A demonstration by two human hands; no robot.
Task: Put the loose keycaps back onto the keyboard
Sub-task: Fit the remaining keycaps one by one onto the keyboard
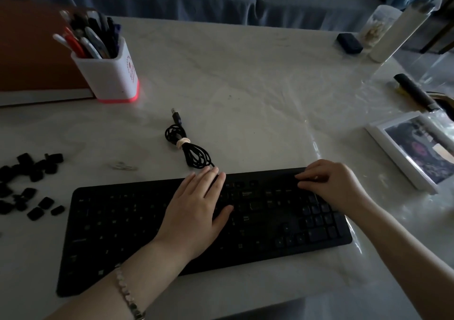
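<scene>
- Two hands are placed on the keyboard (118,223): the left hand (196,211) is laid flat mid-board.
- The right hand (331,184) is curled at its far-right edge; any grip cannot be told.
- Loose keycaps (29,184) are scattered on the desk (245,86), left of it.

Nothing legible right now. Keyboard (122,221) legends: pale marks on keys, too dim to read. Pen holder (110,73): red print on side face, blurred, characters cannot be made out.
</scene>
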